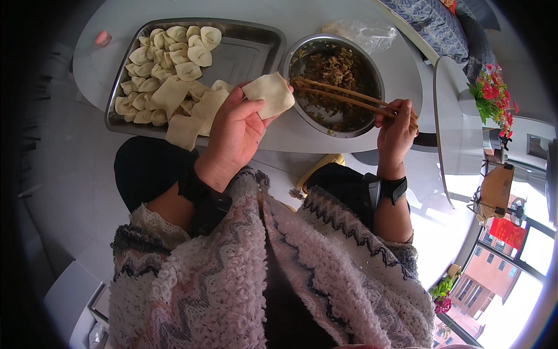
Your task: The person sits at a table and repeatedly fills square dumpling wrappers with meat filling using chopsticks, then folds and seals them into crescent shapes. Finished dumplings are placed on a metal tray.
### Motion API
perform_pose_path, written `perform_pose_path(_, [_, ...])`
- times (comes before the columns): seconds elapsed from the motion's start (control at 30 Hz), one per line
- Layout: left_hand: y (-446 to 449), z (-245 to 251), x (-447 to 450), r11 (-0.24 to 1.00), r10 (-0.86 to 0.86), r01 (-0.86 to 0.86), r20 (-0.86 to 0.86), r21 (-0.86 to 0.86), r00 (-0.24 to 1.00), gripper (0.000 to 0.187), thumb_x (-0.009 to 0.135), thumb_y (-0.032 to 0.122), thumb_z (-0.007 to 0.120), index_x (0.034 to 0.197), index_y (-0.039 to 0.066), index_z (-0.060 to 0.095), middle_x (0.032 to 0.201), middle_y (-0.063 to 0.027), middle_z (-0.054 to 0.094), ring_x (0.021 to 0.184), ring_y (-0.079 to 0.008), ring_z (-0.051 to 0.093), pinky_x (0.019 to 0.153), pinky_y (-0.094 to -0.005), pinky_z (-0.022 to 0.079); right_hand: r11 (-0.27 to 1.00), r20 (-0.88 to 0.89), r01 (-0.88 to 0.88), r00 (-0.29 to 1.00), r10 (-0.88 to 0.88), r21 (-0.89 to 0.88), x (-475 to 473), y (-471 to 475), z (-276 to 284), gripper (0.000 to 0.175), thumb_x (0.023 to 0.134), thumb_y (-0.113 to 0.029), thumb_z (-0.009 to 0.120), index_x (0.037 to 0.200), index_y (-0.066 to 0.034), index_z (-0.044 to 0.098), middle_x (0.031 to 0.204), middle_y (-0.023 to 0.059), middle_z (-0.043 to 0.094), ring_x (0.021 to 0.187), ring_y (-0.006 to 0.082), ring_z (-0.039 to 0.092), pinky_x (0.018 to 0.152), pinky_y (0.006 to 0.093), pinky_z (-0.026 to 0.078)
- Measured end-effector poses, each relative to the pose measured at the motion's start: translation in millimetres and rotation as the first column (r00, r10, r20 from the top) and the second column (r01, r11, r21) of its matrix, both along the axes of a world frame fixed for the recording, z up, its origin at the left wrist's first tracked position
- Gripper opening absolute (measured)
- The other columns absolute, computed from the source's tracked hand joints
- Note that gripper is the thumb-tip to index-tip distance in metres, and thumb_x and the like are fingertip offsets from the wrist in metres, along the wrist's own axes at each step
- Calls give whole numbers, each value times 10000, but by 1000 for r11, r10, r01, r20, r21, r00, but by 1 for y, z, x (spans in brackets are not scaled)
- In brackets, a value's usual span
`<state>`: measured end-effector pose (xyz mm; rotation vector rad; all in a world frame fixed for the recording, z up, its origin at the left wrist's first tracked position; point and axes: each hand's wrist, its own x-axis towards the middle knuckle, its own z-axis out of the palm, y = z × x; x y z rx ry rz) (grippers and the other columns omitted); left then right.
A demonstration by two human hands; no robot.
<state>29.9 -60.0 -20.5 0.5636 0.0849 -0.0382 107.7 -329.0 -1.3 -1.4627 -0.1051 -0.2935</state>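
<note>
My left hand [237, 126] holds a square dough wrapper [271, 97] spread over its fingers, thumb on the near edge. A pair of wooden chopsticks [355, 96] is gripped in my right hand [396, 131]. Their tips reach into the chopped filling [333, 65] in a round metal bowl [380, 87]. To the left lies a rectangular metal tray [248, 48]. Folded dumplings [174, 48] crowd its left side. Several loose wrappers [170, 97] lie over the dumplings, and one wrapper [184, 131] overhangs the tray's near edge.
A crumpled clear plastic bag [366, 32] lies behind the bowl on the white table [301, 17]. Near the table's left end is a small pink-capped item [103, 38]. Red flowers [492, 94] stand off to the right, beyond a pale curved panel [455, 113].
</note>
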Motion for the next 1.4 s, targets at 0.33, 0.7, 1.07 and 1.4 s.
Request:
perform_pose_path(0.33, [0,0,2,995,-96,97,17,-30,995,346,843,-5,421,1183,-52,462,1171,-186,563,1128,-263,538,1002,-379,410,989,-38,49,998,-44,141,4,-11,3,339,983,-310,409,808,-37,507,609,62,505,469,160,515,436,250,402])
perform_pose_path(0.7, [1,2,0,986,-163,163,7,-32,987,380,870,23,416,1231,-92,445,1238,-190,529,1189,-257,497,1043,-359,377,938,-145,106,988,-60,331,10,-24,4,310,981,-271,417,802,-42,524,647,67,523,513,162,508,465,248,407])
perform_pose_path(1.07, [1,3,1,990,-130,129,-16,-58,991,336,866,15,424,1184,-66,495,1175,-179,572,1129,-249,544,1012,-359,407,992,18,32,999,-34,125,4,-9,0,344,979,-310,427,810,-26,524,615,61,511,447,157,513,410,246,411])
perform_pose_path(1.4, [0,3,1,990,-129,127,-22,-66,991,322,871,12,424,1177,-57,495,1173,-187,571,1125,-257,546,1003,-363,417,999,23,21,1000,-22,42,5,-7,-5,351,981,-310,421,802,-25,519,608,57,510,440,154,518,390,257,429])
